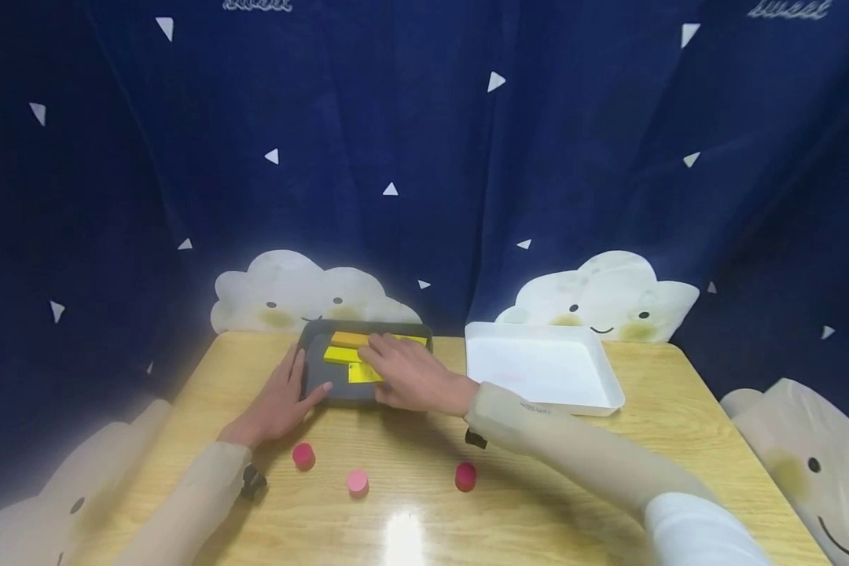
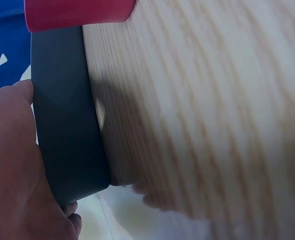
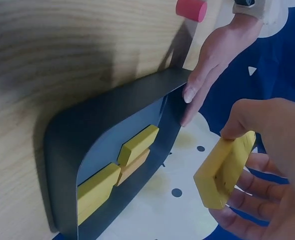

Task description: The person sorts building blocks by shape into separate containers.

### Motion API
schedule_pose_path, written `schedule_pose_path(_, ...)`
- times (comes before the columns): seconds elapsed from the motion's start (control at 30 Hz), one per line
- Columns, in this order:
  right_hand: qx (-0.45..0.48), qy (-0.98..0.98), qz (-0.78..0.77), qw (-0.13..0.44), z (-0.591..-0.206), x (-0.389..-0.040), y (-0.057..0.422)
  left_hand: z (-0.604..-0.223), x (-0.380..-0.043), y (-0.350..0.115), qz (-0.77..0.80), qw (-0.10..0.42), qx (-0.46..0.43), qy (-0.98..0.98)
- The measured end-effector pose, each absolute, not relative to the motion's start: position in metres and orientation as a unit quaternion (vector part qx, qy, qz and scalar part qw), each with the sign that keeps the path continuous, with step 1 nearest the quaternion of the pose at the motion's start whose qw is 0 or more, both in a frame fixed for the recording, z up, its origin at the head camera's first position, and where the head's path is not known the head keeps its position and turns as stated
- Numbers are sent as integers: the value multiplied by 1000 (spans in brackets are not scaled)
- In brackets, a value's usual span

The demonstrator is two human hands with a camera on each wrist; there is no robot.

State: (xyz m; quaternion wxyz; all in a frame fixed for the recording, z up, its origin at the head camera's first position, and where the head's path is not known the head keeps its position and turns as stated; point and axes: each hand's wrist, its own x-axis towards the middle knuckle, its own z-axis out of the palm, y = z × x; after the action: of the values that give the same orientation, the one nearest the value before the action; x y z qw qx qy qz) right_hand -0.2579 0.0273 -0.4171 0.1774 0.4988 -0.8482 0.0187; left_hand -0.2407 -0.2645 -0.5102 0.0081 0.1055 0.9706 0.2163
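My right hand (image 1: 412, 376) pinches a yellow block (image 3: 212, 177) between thumb and fingers, above the dark grey tray (image 1: 314, 387). Small dark marks show on that block's face. Inside the tray lie an orange block (image 1: 348, 339), a yellow block (image 1: 340, 355) beside it and more yellow (image 3: 98, 192) towards the other end. My left hand (image 1: 274, 405) rests against the tray's left end with its fingers straight, thumb spread towards the near rim. In the left wrist view, the tray's outer wall (image 2: 67, 115) hides part of those fingers.
A shallow white tray (image 1: 538, 365) stands to the right of the grey one. Nearer on the wooden table (image 1: 410, 440) are a red round piece (image 1: 303, 456), a pink one (image 1: 357, 483) and another red one (image 1: 465, 476). A dark blue curtain (image 1: 424, 157) hangs behind.
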Motion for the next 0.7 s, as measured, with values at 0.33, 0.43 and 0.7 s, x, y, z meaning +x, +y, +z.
schedule_pose_path(0.33,485,-857,-1,177,-425,-278,14,-510,-241,-265,213,6,110,971)
schedule_pose_path(0.43,474,-863,-6,175,-429,-284,12,-509,-241,-265,213,6,110,971)
schedule_pose_path(0.7,470,-868,-2,159,-438,-295,8,-508,-240,-265,217,6,112,970)
